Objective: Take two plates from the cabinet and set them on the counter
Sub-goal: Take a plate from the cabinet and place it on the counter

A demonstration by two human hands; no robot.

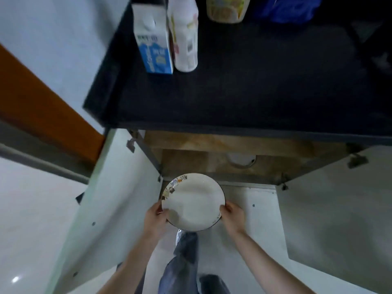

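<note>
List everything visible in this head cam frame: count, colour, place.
plate: 1 seen, white with dark rim and patterned edge, held in front of the open cabinet
counter: 1, black, above the cabinet
cabinet: 1, wood-brown inside, both white doors open
round white item: 1, inside the cabinet, unclear what
carton: 1, blue and white, counter's back left
bottle: 1, white, right of carton
jar: 1, clear, yellowish, back edge
blue bag: 1, back right, blurred
left hand: on plate's left rim
right hand: on plate's right rim
</note>
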